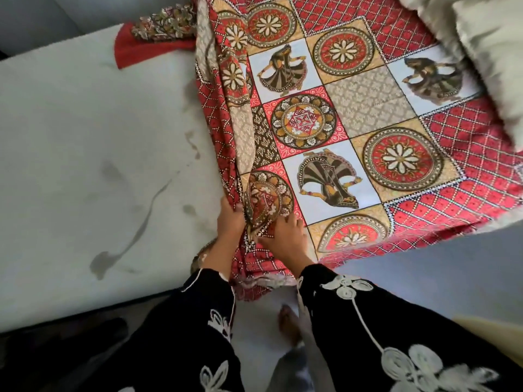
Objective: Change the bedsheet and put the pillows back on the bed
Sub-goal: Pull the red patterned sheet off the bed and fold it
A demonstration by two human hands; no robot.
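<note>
Head view: left hand [230, 219] grasps the bunched fold of the red patterned cloth bedsheet [353, 123], fingers curled round the cloth. The right hand [285, 236] rests just beside it, fingers straight, spread on the sheet. Left of the left fingers lies the bare, stained white mattress [85, 137]; well beyond the right fingers, a pale cream pillow [486, 52] sits on the sheet.

Home bedroom: mattress [85, 154], patterned bedsheet [353, 114].
</note>
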